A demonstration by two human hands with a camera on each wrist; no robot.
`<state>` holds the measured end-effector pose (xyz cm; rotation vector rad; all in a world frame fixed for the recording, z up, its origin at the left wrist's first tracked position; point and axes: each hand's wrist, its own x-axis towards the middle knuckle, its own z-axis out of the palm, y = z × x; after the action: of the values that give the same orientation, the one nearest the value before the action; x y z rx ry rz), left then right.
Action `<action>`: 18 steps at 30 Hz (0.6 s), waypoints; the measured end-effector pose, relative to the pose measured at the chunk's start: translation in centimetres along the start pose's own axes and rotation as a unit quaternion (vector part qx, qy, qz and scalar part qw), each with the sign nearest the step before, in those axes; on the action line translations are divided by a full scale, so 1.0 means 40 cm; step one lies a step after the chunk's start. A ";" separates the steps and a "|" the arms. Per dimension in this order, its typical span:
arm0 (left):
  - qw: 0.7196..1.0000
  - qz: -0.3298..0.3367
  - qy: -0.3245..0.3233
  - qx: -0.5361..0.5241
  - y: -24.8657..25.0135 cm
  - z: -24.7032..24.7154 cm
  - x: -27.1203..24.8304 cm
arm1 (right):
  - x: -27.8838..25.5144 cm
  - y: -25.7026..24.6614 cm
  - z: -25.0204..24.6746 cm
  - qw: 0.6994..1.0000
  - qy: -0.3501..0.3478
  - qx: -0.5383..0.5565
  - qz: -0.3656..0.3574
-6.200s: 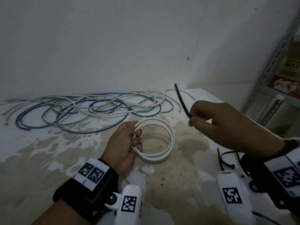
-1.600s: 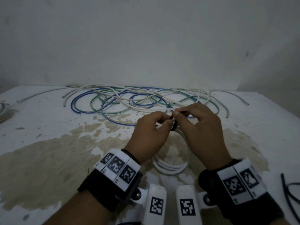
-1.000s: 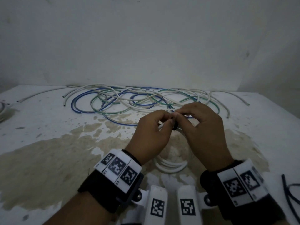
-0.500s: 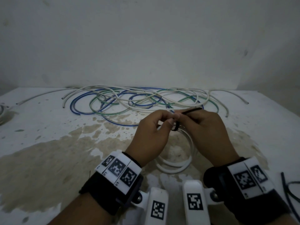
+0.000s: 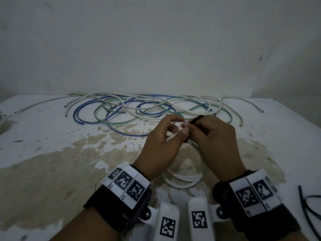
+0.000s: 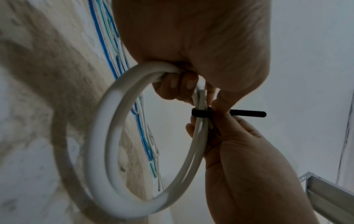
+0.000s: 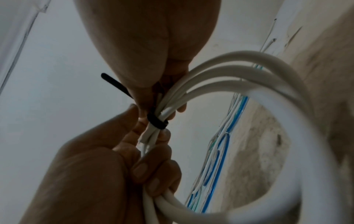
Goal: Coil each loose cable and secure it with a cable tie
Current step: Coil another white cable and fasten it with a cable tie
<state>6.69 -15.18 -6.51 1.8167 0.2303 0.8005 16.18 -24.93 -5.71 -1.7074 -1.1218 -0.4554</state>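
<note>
My two hands meet out in front of me, forearms angled inward, each wrist wearing a black band with white tags. My left hand (image 5: 161,145) has its fingers curled round the coil (image 6: 107,151), thumb and forefinger pinched. My right hand (image 5: 215,141) pinches the tie (image 6: 247,114) between thumb and forefinger, fingertips touching my left.

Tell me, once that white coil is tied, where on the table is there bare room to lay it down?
Bare room: the stained table left of the left hand, and the strip right of the right hand before the spare black ties. Crowded: the back, where the loose cables sprawl along the wall.
</note>
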 end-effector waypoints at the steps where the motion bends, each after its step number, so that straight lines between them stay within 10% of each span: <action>1: 1.000 0.012 -0.002 0.016 -0.003 -0.001 -0.001 | -0.001 -0.002 -0.003 1.000 -0.002 0.012 -0.003; 12: 0.998 0.002 -0.039 0.051 -0.001 -0.008 0.011 | 0.012 -0.008 -0.029 0.991 0.043 -0.054 -0.112; 18: 0.995 -0.084 -0.052 -0.025 -0.020 -0.028 0.018 | 0.013 -0.001 -0.027 0.997 -0.034 0.063 0.039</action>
<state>6.69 -13.66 -6.71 1.7605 0.2890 0.5881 16.61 -25.62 -4.83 -1.6592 -1.1043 -0.2743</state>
